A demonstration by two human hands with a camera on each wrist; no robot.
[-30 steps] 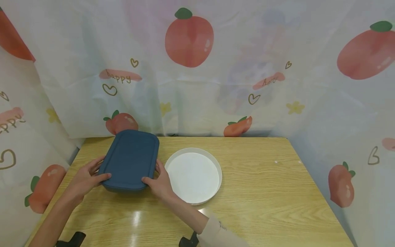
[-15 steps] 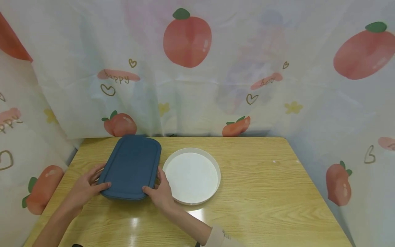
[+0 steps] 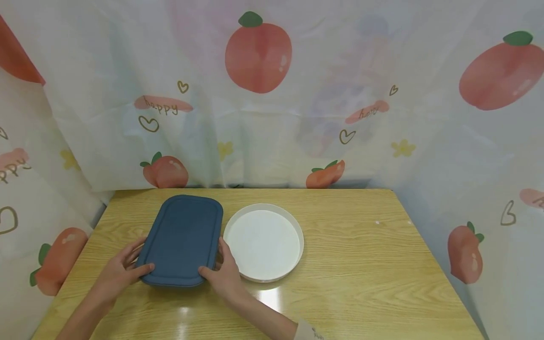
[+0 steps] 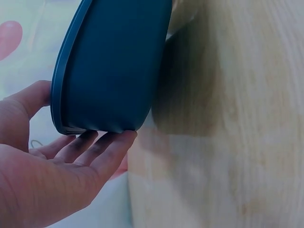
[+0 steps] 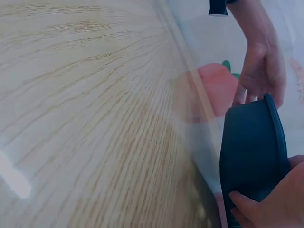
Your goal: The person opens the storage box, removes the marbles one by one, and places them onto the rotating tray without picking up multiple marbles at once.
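A dark blue rectangular food container (image 3: 182, 241) with a rimmed lid is held at the left of the table by both hands. My left hand (image 3: 116, 271) grips its near left corner, thumb on the lid edge and fingers along the side wall. At the near right corner my right hand (image 3: 226, 276) grips it the same way. The left wrist view shows the container's deep smooth wall (image 4: 114, 66) and a dark shadow beside it on the wood; its base seems a little above the table. The lid hides what is inside.
A round white shallow tray (image 3: 265, 245) lies on the wooden table (image 3: 361, 264), just right of the container and close to the right hand. A curtain (image 3: 276, 132) printed with peaches hangs behind the table's back edge and along both sides.
Both hands have brought the container down and toward the near side, and the table's back edge now shows beyond it. The white tray stays in place on the table.
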